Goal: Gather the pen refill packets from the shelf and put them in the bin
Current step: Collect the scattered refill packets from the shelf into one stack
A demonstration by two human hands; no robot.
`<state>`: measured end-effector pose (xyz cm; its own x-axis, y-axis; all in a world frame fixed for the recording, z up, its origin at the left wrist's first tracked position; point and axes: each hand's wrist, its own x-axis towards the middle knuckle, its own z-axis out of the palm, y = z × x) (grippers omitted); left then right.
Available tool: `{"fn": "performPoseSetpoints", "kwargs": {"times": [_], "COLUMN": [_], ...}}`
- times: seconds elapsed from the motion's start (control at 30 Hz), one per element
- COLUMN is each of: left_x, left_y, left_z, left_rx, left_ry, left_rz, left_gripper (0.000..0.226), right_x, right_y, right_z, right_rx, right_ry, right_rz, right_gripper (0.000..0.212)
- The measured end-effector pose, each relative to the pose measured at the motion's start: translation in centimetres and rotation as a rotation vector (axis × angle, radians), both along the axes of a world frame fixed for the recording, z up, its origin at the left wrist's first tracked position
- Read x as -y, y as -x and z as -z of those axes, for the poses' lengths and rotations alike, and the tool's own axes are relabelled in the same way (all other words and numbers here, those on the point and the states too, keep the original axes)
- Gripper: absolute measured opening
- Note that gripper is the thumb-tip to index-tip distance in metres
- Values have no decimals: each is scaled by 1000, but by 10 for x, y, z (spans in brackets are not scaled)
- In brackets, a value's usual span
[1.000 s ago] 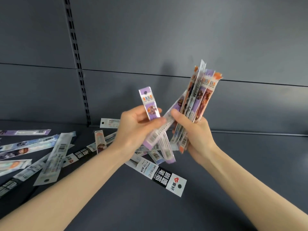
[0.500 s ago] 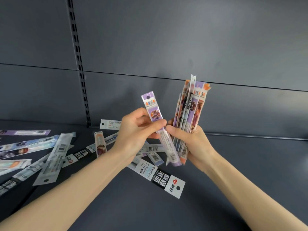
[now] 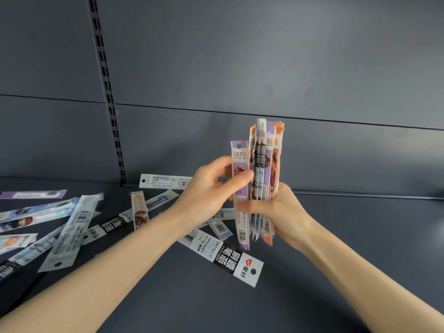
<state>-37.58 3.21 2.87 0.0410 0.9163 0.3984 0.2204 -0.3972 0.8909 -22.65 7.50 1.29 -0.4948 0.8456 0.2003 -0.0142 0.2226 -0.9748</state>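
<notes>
- Plastic film, all of it. See the purple packet (image 3: 239, 152) in the left hand (image 3: 211, 188)? Thumb and curled fingers pinch it about mid-length. It's upright and touching the left side of the bundle (image 3: 265, 159).
- And the right hand (image 3: 283, 212)?
- Fingers and thumb are wrapped round the lower half of that bundle. The packets stand on end above the shelf (image 3: 360, 248), fanned a little at the top.
- They look tricky to hold.
- Light, I'd say, thin glossy sleeves with a stiff refill inside. They'd slide against each other and drop out of the bottom if the squeeze goes slack. Best gripped across the middle, flat faces together.
- Many to go?
- Plenty. A black-and-white packet (image 3: 230, 258) lies flat, near, just under the hands. A white one (image 3: 165, 181) lies far, by the back panel (image 3: 264, 68). The scattered packets (image 3: 72, 227) are strewn to the left, some overlapping. Lying flat like that, I reckon each needs a fingertip under an edge.
- Anything in the way?
- Only the slotted upright (image 3: 105, 92), far left, well apart from the hands. I see no bin, so I can't tell where it stands.
</notes>
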Motion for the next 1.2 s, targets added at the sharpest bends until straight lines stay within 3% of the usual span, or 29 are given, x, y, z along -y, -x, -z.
{"fn": "performPoseSetpoints", "kwargs": {"times": [0.37, 0.57, 0.67, 0.77, 0.9, 0.97, 1.13, 1.2], "left_x": [-9, -8, -9, -8, 8, 12, 13, 11], "left_y": [-9, -11, -5, 13, 38, 42, 46, 51], "left_z": [10, 14, 14, 13, 16, 21, 28, 28], "left_rx": [-24, -164, -228, -385, -795, -943, -849, -756], "left_ry": [94, 96, 29, 43, 267, 270, 224, 191], "left_rz": [94, 159, 64, -42, 105, 117, 34, -25], "left_gripper": [32, 37, 40, 44, 49, 48, 19, 15], "right_x": [3, 3, 4, 2, 4, 7, 10, 10], "right_y": [-2, 1, -1, -8, -20, -23, -24, -25], "right_z": [15, 20, 18, 8, 6, 8, 12, 14], "right_rx": [63, 35, 11, -5, 6, 6, -25, -33], "right_ry": [6, 15, 45, 63, 100, 71, 48, 37], "right_rz": [-69, -77, -39, 18, 26, 33, 142, 193], "right_gripper": [29, 18, 22, 14, 9, 4, 9, 21]}}
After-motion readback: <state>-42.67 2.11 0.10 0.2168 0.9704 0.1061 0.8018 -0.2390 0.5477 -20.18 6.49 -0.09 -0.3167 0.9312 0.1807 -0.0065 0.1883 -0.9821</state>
